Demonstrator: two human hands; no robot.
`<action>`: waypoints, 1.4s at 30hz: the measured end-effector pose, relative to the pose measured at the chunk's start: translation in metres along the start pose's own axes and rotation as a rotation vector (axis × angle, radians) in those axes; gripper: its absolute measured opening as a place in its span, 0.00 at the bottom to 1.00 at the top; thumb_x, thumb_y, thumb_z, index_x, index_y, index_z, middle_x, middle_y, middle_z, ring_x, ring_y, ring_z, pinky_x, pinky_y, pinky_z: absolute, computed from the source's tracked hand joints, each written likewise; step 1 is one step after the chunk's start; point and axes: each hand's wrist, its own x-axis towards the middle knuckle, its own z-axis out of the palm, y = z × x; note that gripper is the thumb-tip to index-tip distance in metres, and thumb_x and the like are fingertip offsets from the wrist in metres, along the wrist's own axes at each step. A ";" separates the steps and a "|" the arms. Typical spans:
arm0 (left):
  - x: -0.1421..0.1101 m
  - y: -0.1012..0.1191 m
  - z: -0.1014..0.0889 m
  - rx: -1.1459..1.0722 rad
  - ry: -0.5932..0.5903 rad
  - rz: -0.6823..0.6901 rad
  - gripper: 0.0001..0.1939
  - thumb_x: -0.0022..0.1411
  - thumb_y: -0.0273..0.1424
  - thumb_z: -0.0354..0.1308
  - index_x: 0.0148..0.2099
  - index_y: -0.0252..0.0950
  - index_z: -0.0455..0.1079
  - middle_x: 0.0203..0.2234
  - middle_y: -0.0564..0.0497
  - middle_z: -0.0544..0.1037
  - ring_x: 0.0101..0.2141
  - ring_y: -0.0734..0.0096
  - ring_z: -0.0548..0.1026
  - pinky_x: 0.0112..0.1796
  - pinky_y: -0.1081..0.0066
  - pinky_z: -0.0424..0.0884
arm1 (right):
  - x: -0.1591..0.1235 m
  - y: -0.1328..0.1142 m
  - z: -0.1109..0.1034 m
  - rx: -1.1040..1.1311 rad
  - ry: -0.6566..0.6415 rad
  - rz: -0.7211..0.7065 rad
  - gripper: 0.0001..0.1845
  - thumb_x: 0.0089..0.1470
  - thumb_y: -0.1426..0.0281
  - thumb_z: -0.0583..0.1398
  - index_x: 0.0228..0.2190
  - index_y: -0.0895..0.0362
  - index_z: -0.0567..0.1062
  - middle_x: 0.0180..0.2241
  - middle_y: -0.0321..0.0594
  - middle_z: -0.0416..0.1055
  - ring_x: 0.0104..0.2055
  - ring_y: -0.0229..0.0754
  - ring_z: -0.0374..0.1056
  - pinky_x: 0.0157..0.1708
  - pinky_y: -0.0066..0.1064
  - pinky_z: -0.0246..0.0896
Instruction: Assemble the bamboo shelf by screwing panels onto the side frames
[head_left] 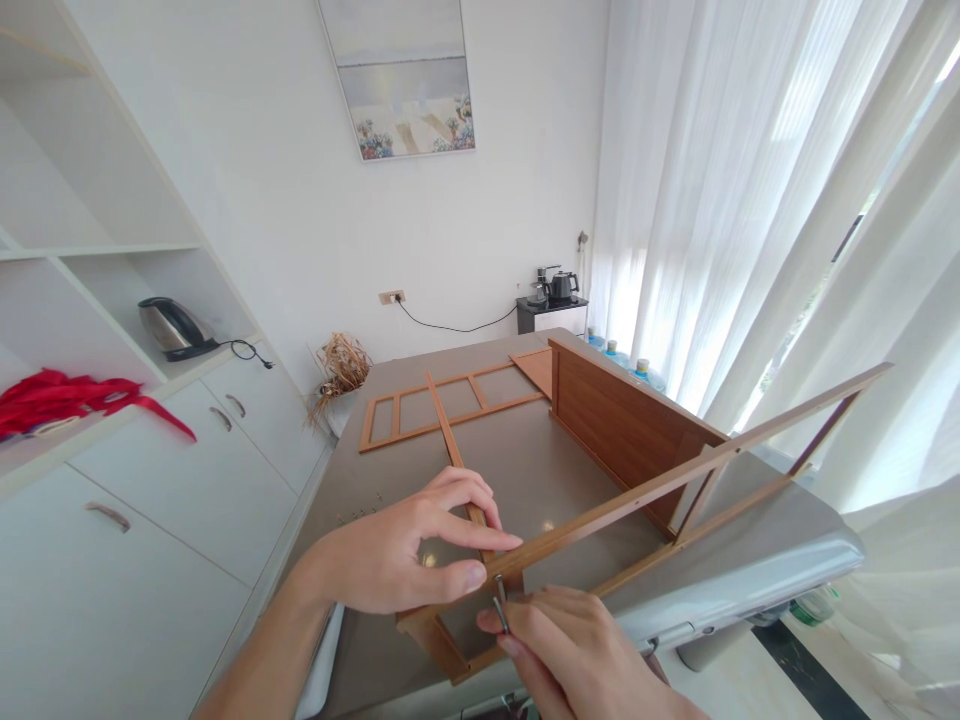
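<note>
A wooden frame (615,515) stands on edge near the front of the table, its long rails running to the right. My left hand (420,540) lies over its near left corner, thumb and index finger pressing the upper rail. The other fingers reach around a thin wooden strip (448,430) that extends back from this corner. My right hand (577,645) is closed just in front of the rail, pinching a small metal hex key (500,614) between thumb and fingers. The key's upper end is at the rail; whether it sits in a screw head is too small to tell.
A wooden panel (630,430) stands upright, joined to the frame's right part. Behind lies a flat ladder-like frame (397,416) on the grey table (517,480). Several small screws (361,512) lie left of my hand. White cabinets (150,500) flank the table's left side.
</note>
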 end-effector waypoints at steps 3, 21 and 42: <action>0.001 0.001 0.000 0.006 -0.005 -0.006 0.17 0.69 0.32 0.58 0.58 0.45 0.76 0.50 0.47 0.73 0.59 0.62 0.64 0.64 0.60 0.61 | 0.003 -0.002 -0.014 -0.123 -0.006 -0.071 0.10 0.69 0.77 0.49 0.39 0.55 0.69 0.28 0.35 0.71 0.28 0.37 0.67 0.30 0.26 0.62; 0.001 0.004 -0.002 0.012 -0.013 -0.019 0.18 0.67 0.29 0.58 0.58 0.46 0.75 0.49 0.48 0.72 0.59 0.64 0.64 0.64 0.64 0.60 | 0.008 0.002 -0.029 -0.211 -0.170 -0.004 0.12 0.68 0.78 0.49 0.39 0.56 0.70 0.33 0.37 0.68 0.32 0.41 0.61 0.33 0.31 0.56; 0.001 0.002 -0.001 0.010 -0.007 -0.019 0.19 0.67 0.29 0.59 0.58 0.47 0.76 0.49 0.49 0.73 0.59 0.64 0.64 0.64 0.63 0.61 | 0.011 -0.003 -0.034 -0.250 -0.127 0.010 0.12 0.67 0.78 0.49 0.39 0.56 0.70 0.32 0.37 0.67 0.30 0.40 0.60 0.31 0.31 0.54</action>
